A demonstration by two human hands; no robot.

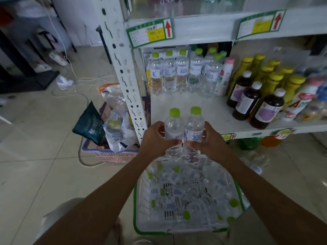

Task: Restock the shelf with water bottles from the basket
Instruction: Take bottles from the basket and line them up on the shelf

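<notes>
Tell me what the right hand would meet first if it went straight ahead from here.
Probably the bare shelf board, with the standing water bottles behind it. The right hand grips its bottle low, so the board's front edge could come first; depth is unclear.

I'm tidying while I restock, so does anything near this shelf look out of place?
Yes. A few clear plastic bottles lie loose on the tiled floor, right of the white green-rimmed basket. Left of the white metal shelf, a white cable trails across the floor behind a pink basket stuffed with crumpled bags.
</notes>
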